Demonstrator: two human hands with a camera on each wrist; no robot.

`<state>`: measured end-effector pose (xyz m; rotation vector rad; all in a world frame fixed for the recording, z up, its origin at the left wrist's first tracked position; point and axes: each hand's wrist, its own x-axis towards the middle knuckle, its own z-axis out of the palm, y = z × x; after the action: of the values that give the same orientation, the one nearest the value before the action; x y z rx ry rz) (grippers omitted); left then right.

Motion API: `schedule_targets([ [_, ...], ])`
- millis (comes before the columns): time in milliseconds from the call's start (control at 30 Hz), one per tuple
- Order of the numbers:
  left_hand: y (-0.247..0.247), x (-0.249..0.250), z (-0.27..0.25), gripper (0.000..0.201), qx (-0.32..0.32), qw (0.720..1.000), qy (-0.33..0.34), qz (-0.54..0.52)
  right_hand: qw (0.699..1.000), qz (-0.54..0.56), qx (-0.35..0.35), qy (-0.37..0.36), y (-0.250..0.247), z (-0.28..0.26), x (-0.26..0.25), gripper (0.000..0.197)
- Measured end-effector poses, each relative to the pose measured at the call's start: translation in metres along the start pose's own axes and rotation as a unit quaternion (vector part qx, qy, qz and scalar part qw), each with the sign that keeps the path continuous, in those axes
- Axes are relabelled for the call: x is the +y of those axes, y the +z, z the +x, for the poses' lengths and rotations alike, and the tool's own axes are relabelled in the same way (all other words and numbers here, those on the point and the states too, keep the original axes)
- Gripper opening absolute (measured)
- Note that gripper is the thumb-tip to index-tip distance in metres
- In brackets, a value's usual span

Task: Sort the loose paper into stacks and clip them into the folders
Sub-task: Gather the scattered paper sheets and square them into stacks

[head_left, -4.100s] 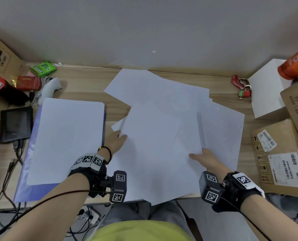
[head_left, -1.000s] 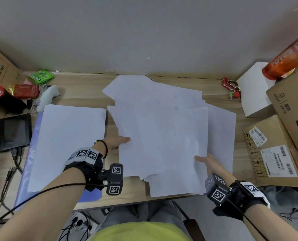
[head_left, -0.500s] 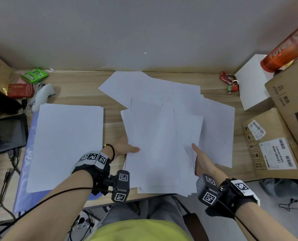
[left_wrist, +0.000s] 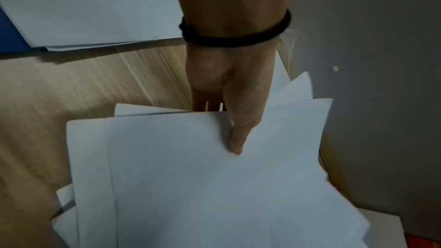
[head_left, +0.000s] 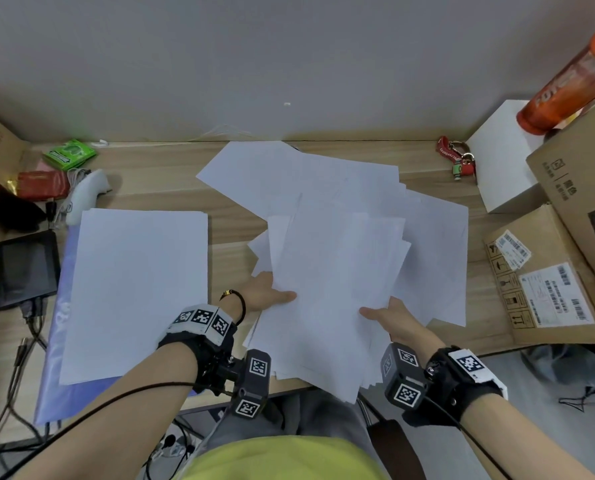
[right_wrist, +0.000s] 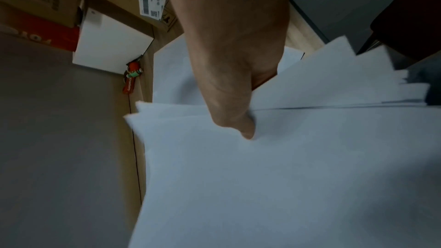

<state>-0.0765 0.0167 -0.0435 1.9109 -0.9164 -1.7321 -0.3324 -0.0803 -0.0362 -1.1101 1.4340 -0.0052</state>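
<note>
A ragged bundle of white sheets [head_left: 327, 299] is lifted off the desk between both hands. My left hand [head_left: 266, 296] pinches its left edge, thumb on top [left_wrist: 236, 139], fingers hidden underneath. My right hand [head_left: 389, 315] pinches the right edge the same way, thumb on top [right_wrist: 241, 125]. More loose sheets [head_left: 310, 174] lie fanned on the desk behind the bundle. At the left a squared stack of paper [head_left: 136, 289] lies on an open blue folder [head_left: 51, 386]; no clip shows.
Cardboard boxes [head_left: 545, 282] and a white box [head_left: 500, 157] crowd the right side, with an orange bottle [head_left: 566, 81] on top and red keys [head_left: 457, 161] beside them. A black tablet [head_left: 24, 268], a white controller [head_left: 84, 195] and snack packs [head_left: 69, 154] sit far left. Wall close behind.
Both hands have drawn the scattered front sheets together into one bundle and lifted it towards me; the right hand has turned from edge-on beside the sheets to pinching them.
</note>
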Motion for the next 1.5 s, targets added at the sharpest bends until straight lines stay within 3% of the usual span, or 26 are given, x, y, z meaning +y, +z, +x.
schedule_targets([
  [67, -0.001, 0.008, -0.007, 0.057, 0.009, 0.998, 0.033, -0.051, 0.999, 0.025, -0.031, -0.030, -0.007, -0.010, -0.003, 0.028],
  [133, -0.002, 0.013, -0.011, 0.058, 0.011, 0.994, 0.071, -0.084, 0.994, 0.069, -0.059, -0.062, -0.017, -0.019, -0.004, 0.032],
  [233, -0.003, 0.022, -0.016, 0.068, 0.016, 0.986, 0.112, -0.120, 0.983, 0.122, -0.089, -0.103, -0.027, -0.028, -0.004, 0.074],
  [300, -0.005, 0.030, -0.020, 0.077, 0.036, 0.981, 0.131, -0.141, 0.977, 0.143, -0.100, -0.126, -0.029, -0.034, -0.010, 0.087],
  [567, -0.041, 0.070, -0.056, 0.040, 0.146, 0.942, 0.241, -0.183, 0.966, 0.128, -0.065, -0.216, -0.018, -0.050, -0.078, 0.091],
  [667, -0.054, 0.072, -0.070, 0.035, 0.196, 0.920, 0.282, -0.189, 0.955, 0.139, -0.056, -0.255, -0.006, -0.059, -0.101, 0.065],
  [767, -0.059, 0.059, -0.075, 0.042, 0.205, 0.920, 0.274, -0.193, 0.958, 0.110, -0.060, -0.259, 0.012, -0.058, -0.110, 0.032],
  [833, -0.056, 0.048, -0.073, 0.043, 0.210, 0.923, 0.262, -0.188, 0.964, 0.094, -0.045, -0.245, 0.021, -0.053, -0.109, 0.028],
  [967, -0.049, 0.042, -0.070, 0.038, 0.244, 0.914, 0.250, -0.206, 0.968, 0.084, 0.004, -0.237, 0.033, -0.046, -0.109, 0.031],
  [1200, -0.065, 0.059, -0.089, 0.029, 0.230, 0.896, 0.286, -0.250, 0.947, 0.129, 0.044, -0.289, 0.034, -0.059, -0.137, 0.045],
  [1300, -0.062, 0.039, -0.082, 0.047, 0.222, 0.912, 0.258, -0.227, 0.963, 0.089, 0.034, -0.252, 0.043, -0.054, -0.126, 0.050],
  [1500, -0.049, 0.006, -0.070, 0.039, 0.221, 0.932, 0.195, -0.210, 0.986, 0.054, 0.011, -0.156, 0.054, -0.046, -0.093, 0.048],
])
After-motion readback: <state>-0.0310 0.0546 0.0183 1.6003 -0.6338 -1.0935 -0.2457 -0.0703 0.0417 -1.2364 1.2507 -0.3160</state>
